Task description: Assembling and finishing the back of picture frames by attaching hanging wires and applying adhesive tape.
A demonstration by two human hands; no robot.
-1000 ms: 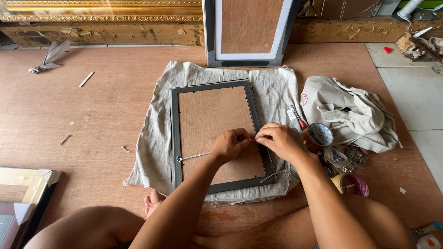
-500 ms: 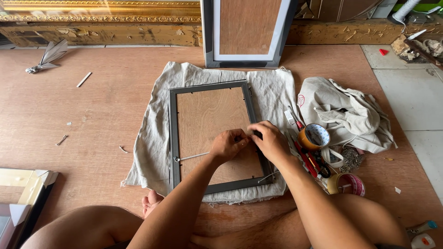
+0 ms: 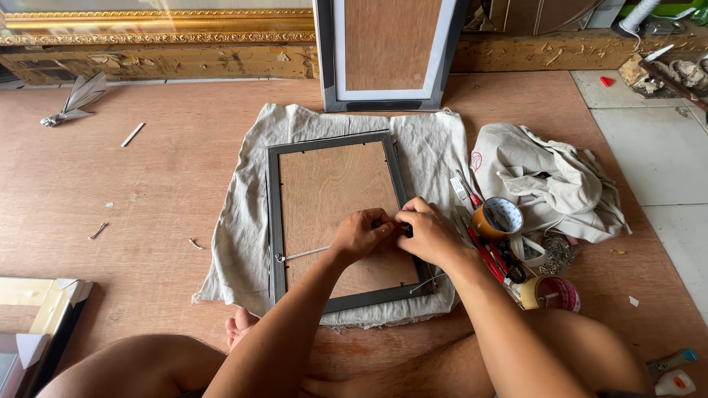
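Observation:
A dark grey picture frame (image 3: pixel 274 214) lies face down on a beige cloth (image 3: pixel 243 214), its brown backing board (image 3: pixel 324 184) up. A thin hanging wire (image 3: pixel 304 253) runs from the frame's left rail toward my hands. My left hand (image 3: pixel 360 234) and my right hand (image 3: pixel 428 232) meet at the frame's right rail, fingers pinched together on the wire's end and a small fitting there. What exactly sits between the fingertips is hidden.
Right of the frame lie a tape roll (image 3: pixel 498 218), red-handled tools (image 3: pixel 490 254), another tape roll (image 3: pixel 552 292) and a crumpled cloth bag (image 3: pixel 549 180). A second frame (image 3: pixel 389 51) leans against a gold moulding (image 3: pixel 158 37). My bare legs fold in front.
Both hands have shifted slightly left and closed tighter together at the frame's right rail. The view has drifted a little; the frame itself lies as before.

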